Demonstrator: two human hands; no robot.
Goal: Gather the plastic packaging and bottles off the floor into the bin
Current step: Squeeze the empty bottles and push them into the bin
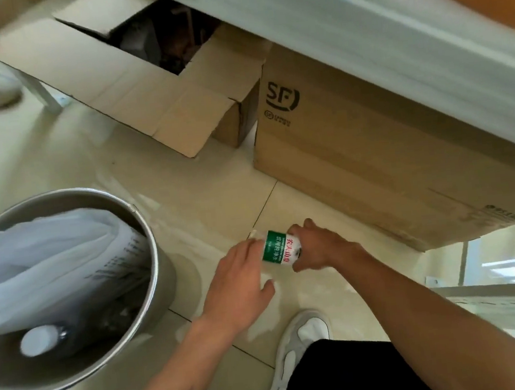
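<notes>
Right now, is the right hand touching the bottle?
Touching. The head view shows the right hand wrapped around one end of the bottle, fingers on its label, no gap.

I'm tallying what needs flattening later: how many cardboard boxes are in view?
2. An open cardboard box with its flaps spread sits top centre on the floor; a closed SF-marked box stands right of it, partly under the white ledge. Others may be hidden.

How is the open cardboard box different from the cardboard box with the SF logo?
The open cardboard box has its flaps spread, showing a dark inside; the SF box looks closed. The open cardboard box shows no print, while the SF box carries a black logo on its side. The open cardboard box looks lower than the SF box. Both are brown cardboard, standing on the tiled floor.
</notes>
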